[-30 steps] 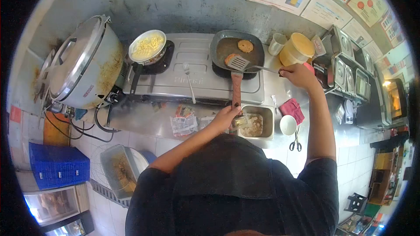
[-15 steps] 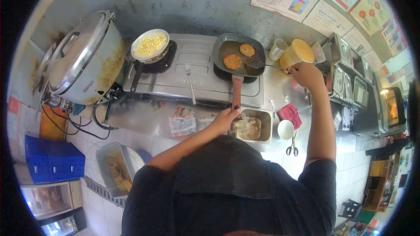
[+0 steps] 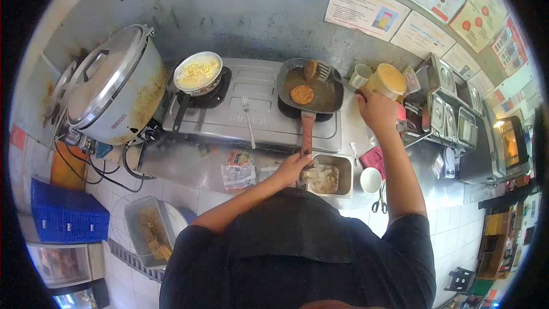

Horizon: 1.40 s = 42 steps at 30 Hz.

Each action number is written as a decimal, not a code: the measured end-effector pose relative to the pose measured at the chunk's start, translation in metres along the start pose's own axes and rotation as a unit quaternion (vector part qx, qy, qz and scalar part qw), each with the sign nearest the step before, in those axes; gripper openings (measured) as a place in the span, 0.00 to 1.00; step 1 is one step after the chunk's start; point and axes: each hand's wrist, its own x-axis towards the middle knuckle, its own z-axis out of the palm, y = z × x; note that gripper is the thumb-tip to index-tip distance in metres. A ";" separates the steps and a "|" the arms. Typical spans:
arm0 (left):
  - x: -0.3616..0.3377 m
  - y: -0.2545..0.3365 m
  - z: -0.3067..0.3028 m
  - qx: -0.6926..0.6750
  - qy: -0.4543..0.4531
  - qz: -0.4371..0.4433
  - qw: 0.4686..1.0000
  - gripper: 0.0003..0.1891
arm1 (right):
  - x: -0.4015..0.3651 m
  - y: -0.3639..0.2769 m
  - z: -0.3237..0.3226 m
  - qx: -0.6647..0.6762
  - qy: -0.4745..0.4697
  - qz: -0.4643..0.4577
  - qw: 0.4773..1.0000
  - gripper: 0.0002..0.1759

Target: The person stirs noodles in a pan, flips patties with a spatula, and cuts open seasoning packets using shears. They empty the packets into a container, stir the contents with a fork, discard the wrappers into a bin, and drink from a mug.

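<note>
My left hand (image 3: 294, 170) is closed around the end of the brown handle of a square frying pan (image 3: 284, 82) on the right burner. In my right hand (image 3: 377, 106) is a slotted spatula (image 3: 324, 72), its blade over the pan. One browned patty (image 3: 302, 95) lies flat near the pan's middle. Another patty (image 3: 310, 70) stands tilted on its edge against the spatula blade. Thin oil covers the pan bottom.
A pot of yellow food (image 3: 198, 72) sits on the left burner, beside a large rice cooker (image 3: 108, 80). A fork (image 3: 249, 123) lies on the stove top (image 3: 229, 117). Nearer stand a steel tray (image 3: 347, 186), a white bowl (image 3: 373, 180) and scissors (image 3: 380, 199). A yellow tub (image 3: 388, 80) is behind my right hand.
The spatula has moved up and left to the back patty, which has gone from lying flat to tilted on edge. My right hand has moved left and lower. The camera view has shifted slightly.
</note>
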 end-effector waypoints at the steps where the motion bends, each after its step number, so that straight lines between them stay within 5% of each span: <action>1: 0.000 0.000 0.000 0.008 0.000 -0.008 1.000 0.24 | -0.001 -0.005 0.000 0.001 0.001 0.002 1.000 0.16; 7: 0.007 -0.015 0.003 0.003 0.034 0.037 0.999 0.26 | 0.003 -0.016 0.000 0.050 0.050 -0.027 0.997 0.16; 16: 0.001 -0.011 0.007 -0.023 0.018 0.003 1.000 0.26 | 0.027 -0.033 0.039 0.095 -0.099 -0.011 0.991 0.20; 23: -0.002 -0.011 0.001 -0.036 0.010 0.004 0.999 0.25 | 0.012 0.022 0.035 0.117 -0.157 -0.048 0.980 0.19; 26: 0.005 -0.015 0.001 -0.062 0.024 0.072 0.995 0.24 | -0.005 0.046 0.033 0.129 -0.156 -0.074 0.976 0.18; 28: -0.005 0.008 -0.002 -0.051 -0.004 -0.030 0.998 0.22 | -0.012 0.050 0.026 0.137 -0.134 -0.094 0.977 0.17; 30: 0.000 0.007 0.001 -0.069 -0.004 -0.024 0.997 0.22 | -0.017 0.051 0.000 0.183 -0.114 -0.074 0.974 0.16; 34: 0.010 -0.002 0.012 -0.097 0.023 0.015 0.995 0.22 | -0.027 0.029 -0.040 0.154 -0.123 -0.063 0.978 0.16; 42: 0.015 -0.011 0.013 -0.031 0.056 0.030 0.998 0.24 | -0.010 -0.014 -0.009 0.069 -0.168 -0.050 0.982 0.18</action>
